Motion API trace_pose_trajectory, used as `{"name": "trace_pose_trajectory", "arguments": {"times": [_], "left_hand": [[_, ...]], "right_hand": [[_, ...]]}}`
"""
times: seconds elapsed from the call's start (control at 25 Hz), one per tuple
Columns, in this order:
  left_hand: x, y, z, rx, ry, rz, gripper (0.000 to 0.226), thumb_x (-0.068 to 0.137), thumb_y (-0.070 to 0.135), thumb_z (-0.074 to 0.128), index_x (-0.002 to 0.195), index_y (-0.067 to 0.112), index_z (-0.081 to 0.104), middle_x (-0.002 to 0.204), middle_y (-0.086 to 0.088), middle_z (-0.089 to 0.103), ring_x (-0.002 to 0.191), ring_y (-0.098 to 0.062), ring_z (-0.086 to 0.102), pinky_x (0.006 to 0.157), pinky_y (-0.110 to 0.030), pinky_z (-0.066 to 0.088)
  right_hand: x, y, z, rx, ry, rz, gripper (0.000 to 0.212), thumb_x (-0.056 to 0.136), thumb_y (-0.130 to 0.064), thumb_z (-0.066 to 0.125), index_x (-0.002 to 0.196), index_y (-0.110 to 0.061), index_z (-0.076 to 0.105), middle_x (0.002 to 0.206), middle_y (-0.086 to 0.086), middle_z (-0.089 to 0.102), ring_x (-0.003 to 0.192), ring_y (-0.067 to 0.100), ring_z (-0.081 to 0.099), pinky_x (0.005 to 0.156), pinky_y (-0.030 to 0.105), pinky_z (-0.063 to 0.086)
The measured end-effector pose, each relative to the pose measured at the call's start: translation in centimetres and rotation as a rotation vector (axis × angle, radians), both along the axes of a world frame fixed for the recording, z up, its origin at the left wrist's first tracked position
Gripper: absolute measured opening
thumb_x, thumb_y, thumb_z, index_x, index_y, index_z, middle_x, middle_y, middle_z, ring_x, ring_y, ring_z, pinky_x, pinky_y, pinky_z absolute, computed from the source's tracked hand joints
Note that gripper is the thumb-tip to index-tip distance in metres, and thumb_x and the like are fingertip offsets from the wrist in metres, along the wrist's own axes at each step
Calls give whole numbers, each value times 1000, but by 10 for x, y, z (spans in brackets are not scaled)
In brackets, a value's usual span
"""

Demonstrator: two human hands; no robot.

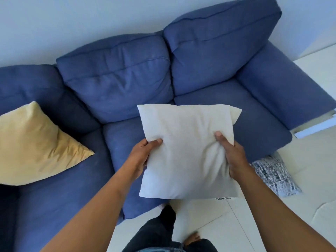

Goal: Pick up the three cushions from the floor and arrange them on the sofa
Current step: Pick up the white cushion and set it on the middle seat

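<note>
Cream square fabric cushion (185,151) gripped by both hands, left hand (141,157) at 9 o'clock, right hand (234,157) at 3, above blue fabric sofa (236,110).

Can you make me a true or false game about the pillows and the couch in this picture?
1. Both hands are holding the white cushion. True: the left hand and the right hand each grip a side.
2. The yellow cushion is lying on the floor. False: it sits on the blue sofa, at the left.
3. The patterned cushion is on the floor. True: it lies by the sofa's right front corner.
4. The sofa is red. False: it is blue.
5. The white cushion is already resting against the sofa's back. False: it is held in the air, in front of the seat.
</note>
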State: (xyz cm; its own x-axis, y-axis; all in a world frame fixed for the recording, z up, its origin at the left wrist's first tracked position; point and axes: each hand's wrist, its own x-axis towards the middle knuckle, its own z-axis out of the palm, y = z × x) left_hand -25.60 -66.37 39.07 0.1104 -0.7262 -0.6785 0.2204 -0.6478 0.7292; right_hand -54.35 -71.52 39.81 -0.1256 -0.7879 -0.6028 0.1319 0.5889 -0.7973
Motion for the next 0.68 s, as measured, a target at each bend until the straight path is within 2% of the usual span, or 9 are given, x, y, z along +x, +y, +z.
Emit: {"name": "trace_pose_trajectory", "arguments": {"times": [0.12,0.28,0.48,0.68], "left_hand": [[47,-9,4,-10,-38,71,37,92,40,77,126,26,72,118,3,81,113,-24,75,95,-43,61],[99,-13,2,-11,-62,133,33,93,42,75,124,31,73,116,7,82,111,-22,75,91,-40,60],[139,-12,-16,25,-92,196,37,90,41,79,125,31,73,118,8,81,113,-21,75,102,-47,58],[168,-35,-35,13,-179,223,41,87,27,83,125,27,69,117,5,81,109,-21,77,96,-44,62]], "right_hand": [[49,-34,5,-7,-16,108,39,88,-50,80,116,-22,75,106,-3,84,96,18,79,80,33,60],[104,-65,1,22,-7,231,44,85,-57,79,114,-23,76,103,-6,85,95,16,81,89,36,61],[148,-96,-13,69,15,375,43,82,-44,87,115,-18,77,104,-1,85,103,24,79,96,42,60],[185,-137,-38,87,42,517,49,75,-33,93,119,-19,77,111,0,84,109,27,77,108,51,56]]}}
